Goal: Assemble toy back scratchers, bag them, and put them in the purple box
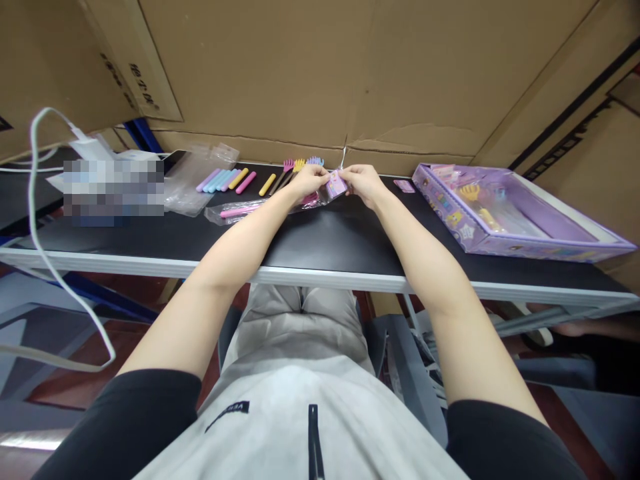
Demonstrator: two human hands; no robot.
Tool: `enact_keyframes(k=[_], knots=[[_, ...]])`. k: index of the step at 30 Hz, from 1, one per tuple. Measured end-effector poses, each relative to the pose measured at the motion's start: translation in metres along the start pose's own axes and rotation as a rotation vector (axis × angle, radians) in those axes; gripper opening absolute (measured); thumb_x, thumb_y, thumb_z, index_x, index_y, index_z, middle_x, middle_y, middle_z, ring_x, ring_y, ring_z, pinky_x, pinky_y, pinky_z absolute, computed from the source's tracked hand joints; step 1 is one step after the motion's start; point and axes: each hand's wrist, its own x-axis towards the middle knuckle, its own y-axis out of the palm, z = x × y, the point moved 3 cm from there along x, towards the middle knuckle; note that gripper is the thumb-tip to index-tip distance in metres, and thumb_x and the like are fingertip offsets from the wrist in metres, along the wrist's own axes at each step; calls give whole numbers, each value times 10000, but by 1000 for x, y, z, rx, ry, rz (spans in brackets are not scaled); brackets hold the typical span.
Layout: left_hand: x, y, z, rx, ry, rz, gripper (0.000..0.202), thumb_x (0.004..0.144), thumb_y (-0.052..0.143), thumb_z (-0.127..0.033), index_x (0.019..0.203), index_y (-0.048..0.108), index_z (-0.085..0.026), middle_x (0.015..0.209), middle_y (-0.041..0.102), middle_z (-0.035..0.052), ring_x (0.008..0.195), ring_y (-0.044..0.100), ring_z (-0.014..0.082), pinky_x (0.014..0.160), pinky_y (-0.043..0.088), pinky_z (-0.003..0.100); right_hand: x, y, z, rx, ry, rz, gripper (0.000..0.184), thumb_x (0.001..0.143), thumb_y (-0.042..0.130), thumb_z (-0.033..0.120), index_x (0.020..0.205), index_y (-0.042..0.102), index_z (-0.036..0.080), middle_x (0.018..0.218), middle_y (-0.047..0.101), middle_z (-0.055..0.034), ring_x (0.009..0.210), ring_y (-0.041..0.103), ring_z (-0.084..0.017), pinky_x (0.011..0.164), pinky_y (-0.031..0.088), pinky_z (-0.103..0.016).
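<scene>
A small purple printed card [336,185] is between my hands at the middle of the table, against the top end of a clear plastic bag [216,213]. My left hand [309,181] is closed in a pinch where the bag and card meet. From the other side, my right hand [367,183] pinches the card's edge. Inside the bag lies a back scratcher with a pink handle [240,211], partly hidden by my left forearm. Just behind my left hand are loose back scratcher heads in pink [289,165], yellow [299,164] and blue [315,161].
Several coloured handles [220,180] lie left of my hands, beside empty clear bags [193,187]. An open purple box [470,237] with bagged items stands right, near another small card [404,187]. A white cable [34,173] hangs left. Cardboard [300,80] walls the back.
</scene>
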Motion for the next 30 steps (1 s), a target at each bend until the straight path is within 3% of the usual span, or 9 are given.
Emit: enact_keyframes(k=[10, 13, 16, 19, 22, 25, 30], knots=[[1, 3, 2, -42, 22, 50, 284, 865, 704, -6, 650, 602, -160, 645, 604, -17, 648, 544, 111, 796, 474, 255, 4, -2, -4, -17, -22, -17, 240, 734, 804, 53, 642, 616, 171, 528, 561, 25, 523, 520, -97, 564, 492, -217], [1, 3, 1, 29, 39, 60, 246, 886, 674, -41, 682, 608, -162, 670, 606, -9, 688, 570, 131, 843, 496, 287, 3, -1, -3, -19, -7, -20, 247, 735, 806, 46, 638, 614, 167, 521, 560, 25, 515, 521, -93, 560, 482, -212], [0, 2, 2, 156, 111, 80, 120, 846, 753, -121, 812, 645, -162, 817, 677, 19, 836, 645, 176, 927, 508, 322, 3, -2, -2, 1, 10, -43, 263, 780, 765, 28, 625, 602, 164, 527, 562, 17, 514, 520, -90, 580, 493, -218], [-1, 1, 5, 313, 202, 125, 404, 688, 910, -219, 1006, 665, -172, 1022, 729, 57, 1073, 682, 264, 1065, 486, 385, 7, -9, -3, 25, 28, -83, 259, 812, 743, 32, 639, 602, 163, 555, 581, 7, 529, 526, -94, 607, 520, -231], [-1, 2, 10, 480, 223, 141, 624, 549, 977, -242, 1085, 665, -174, 1160, 729, 110, 1267, 638, 366, 1181, 420, 465, 12, -17, -7, 35, 54, -122, 248, 817, 745, 33, 659, 602, 160, 582, 600, -3, 551, 545, -101, 603, 522, -228], [-2, 4, 12, 561, 207, 150, 599, 578, 934, -209, 1109, 660, -166, 1216, 722, 146, 1321, 617, 405, 1202, 400, 489, 16, -20, -11, 50, 70, -119, 264, 804, 769, 27, 662, 589, 158, 619, 622, -18, 574, 578, -107, 623, 534, -234], [-6, 7, 8, 550, 230, 142, 528, 637, 855, -158, 1118, 640, -141, 1134, 721, 150, 1187, 676, 383, 1119, 462, 462, 15, -19, -12, 54, 84, -87, 258, 838, 757, 31, 675, 600, 154, 600, 615, -9, 555, 561, -96, 611, 519, -220]])
